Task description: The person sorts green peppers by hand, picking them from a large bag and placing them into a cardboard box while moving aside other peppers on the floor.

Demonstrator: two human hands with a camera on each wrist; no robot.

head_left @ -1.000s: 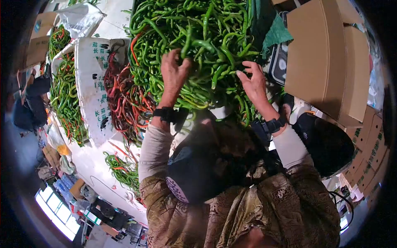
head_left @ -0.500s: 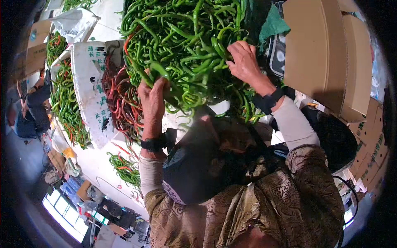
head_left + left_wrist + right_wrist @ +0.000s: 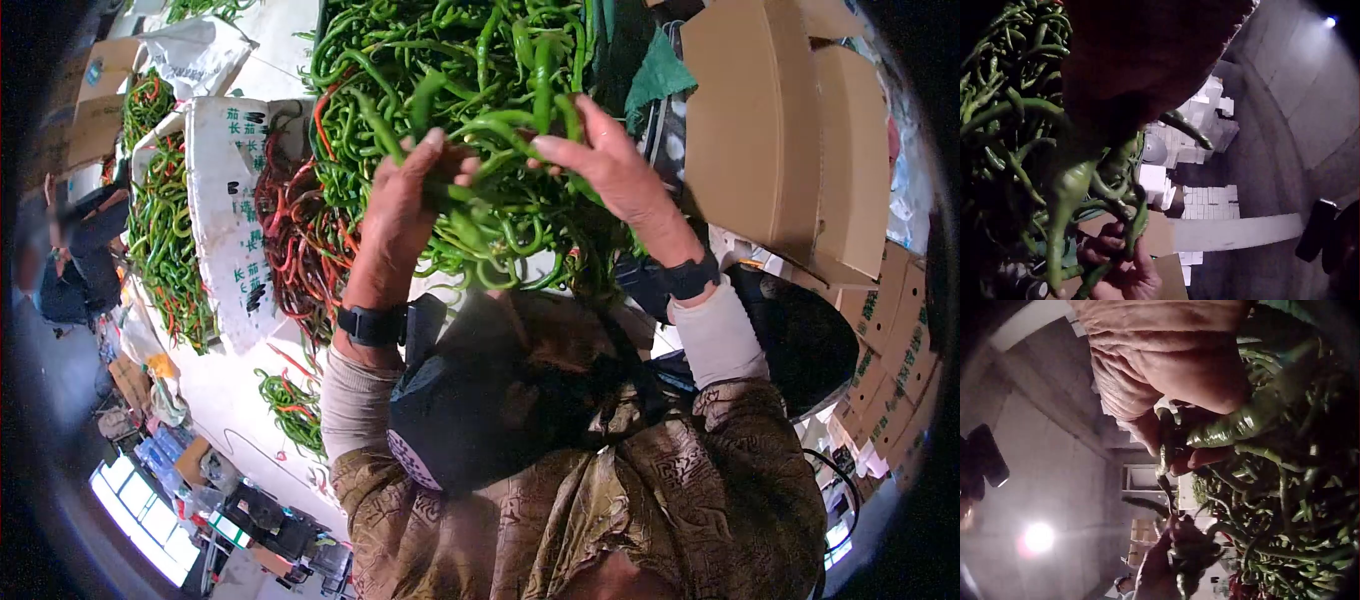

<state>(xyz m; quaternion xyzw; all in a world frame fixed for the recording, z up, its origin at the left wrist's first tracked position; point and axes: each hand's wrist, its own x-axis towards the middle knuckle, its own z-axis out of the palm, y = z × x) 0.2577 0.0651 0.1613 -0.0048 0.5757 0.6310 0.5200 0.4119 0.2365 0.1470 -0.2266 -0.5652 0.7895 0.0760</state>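
Long green chili peppers (image 3: 470, 55) fill a heap in front of me, its edge lined with dark green cloth. Over the near part of that heap, my left hand (image 3: 400, 205) holds a few green peppers, one sticking up past the thumb. To its right my right hand (image 3: 625, 165) grips several more between thumb and fingers, their ends pointing up and toward the left hand. In the right wrist view a thick green pepper (image 3: 1222, 432) lies under the right hand's fingers. The left wrist view shows the left palm (image 3: 1147, 56) dark, its fingers mostly hidden.
Red and dark peppers (image 3: 295, 235) lie left of the heap beside a white printed sack (image 3: 225, 215). Beyond it are more green peppers (image 3: 168, 245) and another person (image 3: 85, 250). An open cardboard box (image 3: 745, 130) stands on the right. A small pepper pile (image 3: 290, 405) lies lower left.
The left hand went left with peppers, then came back up toward the middle. The right hand, loosely spread at first, reached into the heap and now holds peppers closer to the left hand.
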